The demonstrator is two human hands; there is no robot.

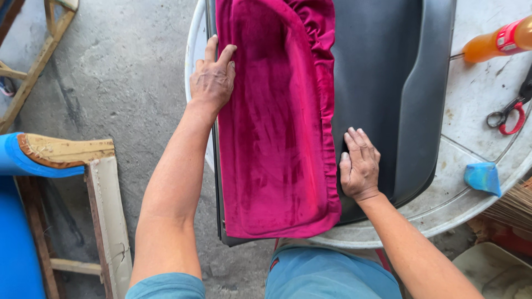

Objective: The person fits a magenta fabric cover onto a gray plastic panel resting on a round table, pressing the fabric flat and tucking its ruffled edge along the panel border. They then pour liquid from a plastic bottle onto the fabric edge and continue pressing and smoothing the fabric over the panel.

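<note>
Left hand (212, 77): open, flat on left edge of magenta velvet cloth (277, 127).
Right hand (360, 165): open, pressing dark panel (388, 83) at cloth's right edge.
Cloth: draped over panel on round white table (476, 182).

Two bare hands: left hand (212, 77), right hand (360, 165)
One magenta velvet cloth (277, 127)
One black panel (388, 83) under cloth
One round white table (471, 182)
One orange bottle (499, 40)
One pair red-handled scissors (507, 117)
One blue sponge piece (483, 177)
One broom (512, 207), bristles only in view
Two wooden frames: frame at top left (39, 61), blue-padded frame (72, 160)
</note>
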